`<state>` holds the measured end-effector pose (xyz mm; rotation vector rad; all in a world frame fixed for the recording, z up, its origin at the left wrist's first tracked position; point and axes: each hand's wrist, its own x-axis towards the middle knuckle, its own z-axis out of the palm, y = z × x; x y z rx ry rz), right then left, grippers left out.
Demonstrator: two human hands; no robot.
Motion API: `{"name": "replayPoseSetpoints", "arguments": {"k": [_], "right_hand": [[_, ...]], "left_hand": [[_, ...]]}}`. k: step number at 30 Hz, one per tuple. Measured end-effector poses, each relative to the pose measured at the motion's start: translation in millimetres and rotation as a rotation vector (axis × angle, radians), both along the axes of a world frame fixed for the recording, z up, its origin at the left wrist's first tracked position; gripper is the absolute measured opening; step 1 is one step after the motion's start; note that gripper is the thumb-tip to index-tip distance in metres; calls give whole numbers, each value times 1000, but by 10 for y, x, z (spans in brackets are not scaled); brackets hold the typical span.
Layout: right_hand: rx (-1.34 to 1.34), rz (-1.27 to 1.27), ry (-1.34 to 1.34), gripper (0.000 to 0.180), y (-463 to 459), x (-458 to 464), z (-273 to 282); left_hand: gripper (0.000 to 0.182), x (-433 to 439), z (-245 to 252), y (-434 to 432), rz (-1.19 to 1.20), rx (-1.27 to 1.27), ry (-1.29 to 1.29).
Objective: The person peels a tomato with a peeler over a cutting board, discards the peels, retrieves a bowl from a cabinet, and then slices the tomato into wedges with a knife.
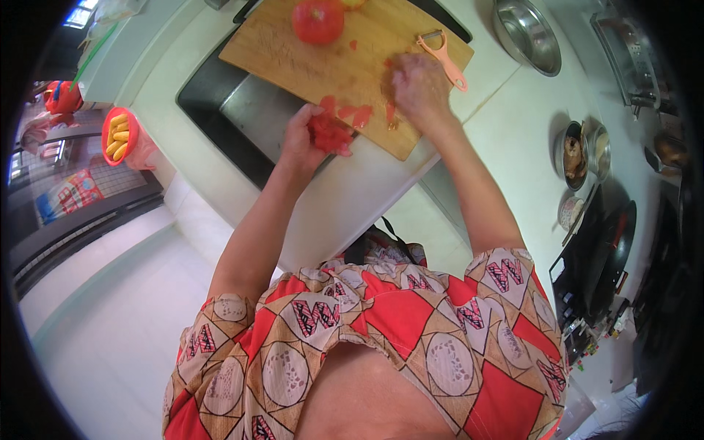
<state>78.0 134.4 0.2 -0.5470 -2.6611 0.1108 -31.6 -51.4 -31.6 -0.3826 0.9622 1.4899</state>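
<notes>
My left hand (298, 136) is cupped at the near edge of a wooden cutting board (264, 47), holding a clump of red tomato scraps (329, 135). My right hand (422, 91), slightly blurred, rests low over the board's right part with its fingers curled. Whether anything is in its fingers is hidden. Between the hands, red tomato peel pieces (361, 116) lie wet on the wood. A whole red tomato (318, 22) sits farther back, beside another fruit cut off by the picture's top. Just right of my right hand lies a pink-handled Y-peeler (452, 67).
The board spans a dark-rimmed sink (242, 107). A steel bowl (528, 36) stands on the counter at upper right. Farther right are a bowl with meat (573, 157) and a wok (610, 258) on the stove. Corn cobs fill a red basket (106, 137) at left.
</notes>
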Motion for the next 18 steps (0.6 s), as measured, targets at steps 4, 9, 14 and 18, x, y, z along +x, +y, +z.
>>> {"name": "replayPoseSetpoints", "arguments": {"k": [4, 9, 14, 18], "right_hand": [[-91, 3, -350, 9, -138, 1, -14], [-571, -14, 63, 12, -516, 123, 30], [-495, -501, 212, 24, -305, 498, 112], [-237, -404, 85, 31, -714, 527, -204]], "left_hand": [[39, 25, 4, 60, -22, 9, 4], [39, 77, 71, 148, -78, 56, -64], [36, 214, 142, 318, -159, 104, -90], [25, 391, 2, 581, -140, 95, -157]]}}
